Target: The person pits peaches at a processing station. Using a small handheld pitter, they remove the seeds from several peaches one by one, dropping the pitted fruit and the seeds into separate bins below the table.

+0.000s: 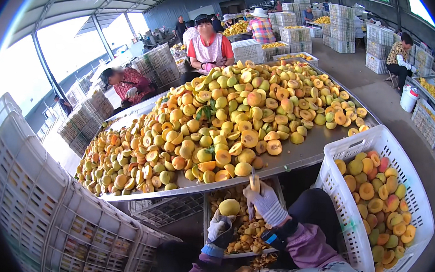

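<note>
Under a corrugated shed roof, a long metal table (303, 155) carries a heap of peaches (218, 121), some whole, many halved with the pit hollow showing. At the table's near edge, the gloved left hand (219, 227) is closed around a whole yellow peach (229, 207). The gloved right hand (266, 204), just beside it, grips a small knife (252, 182) with the blade pointing up toward the table edge. Below both hands sits a tray of pits (243, 230). To the right stands a white plastic crate (349, 146) holding halved peaches; stacked empty crates (43, 209) fill the left foreground. Other people work across the table and in the background.
</note>
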### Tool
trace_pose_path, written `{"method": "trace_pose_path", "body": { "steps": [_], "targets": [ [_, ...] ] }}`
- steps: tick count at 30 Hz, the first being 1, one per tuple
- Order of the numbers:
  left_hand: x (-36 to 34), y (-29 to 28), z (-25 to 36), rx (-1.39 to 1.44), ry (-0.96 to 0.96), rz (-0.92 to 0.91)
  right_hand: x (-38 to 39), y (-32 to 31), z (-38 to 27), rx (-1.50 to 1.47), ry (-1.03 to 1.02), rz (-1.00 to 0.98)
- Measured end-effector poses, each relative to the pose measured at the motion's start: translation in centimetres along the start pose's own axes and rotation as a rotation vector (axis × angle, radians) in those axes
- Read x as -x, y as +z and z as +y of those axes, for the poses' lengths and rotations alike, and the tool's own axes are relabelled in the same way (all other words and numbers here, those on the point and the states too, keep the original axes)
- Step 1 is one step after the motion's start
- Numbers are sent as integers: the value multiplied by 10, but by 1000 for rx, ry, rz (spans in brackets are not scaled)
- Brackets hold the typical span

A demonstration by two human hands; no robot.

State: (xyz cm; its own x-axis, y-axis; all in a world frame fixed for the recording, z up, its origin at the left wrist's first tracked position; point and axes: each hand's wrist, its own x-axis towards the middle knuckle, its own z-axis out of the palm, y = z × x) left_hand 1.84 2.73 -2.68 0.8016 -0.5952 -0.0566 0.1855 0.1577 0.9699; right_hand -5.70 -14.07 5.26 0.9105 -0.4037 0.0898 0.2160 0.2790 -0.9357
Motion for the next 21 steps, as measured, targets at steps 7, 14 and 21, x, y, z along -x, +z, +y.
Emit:
{"method": "trace_pose_path", "body": {
  "steps": [7,14,21],
  "targets": [
    [-13,-23,-35,-614,201,64,-23,-41,76,-634,563,39],
    [-29,5,-10,-103,-88,20,-53,-53,36,-288,250,173],
    [-16,19,-18,10,-115,53,-43,-49,38,148,11,228]
  ]
}}
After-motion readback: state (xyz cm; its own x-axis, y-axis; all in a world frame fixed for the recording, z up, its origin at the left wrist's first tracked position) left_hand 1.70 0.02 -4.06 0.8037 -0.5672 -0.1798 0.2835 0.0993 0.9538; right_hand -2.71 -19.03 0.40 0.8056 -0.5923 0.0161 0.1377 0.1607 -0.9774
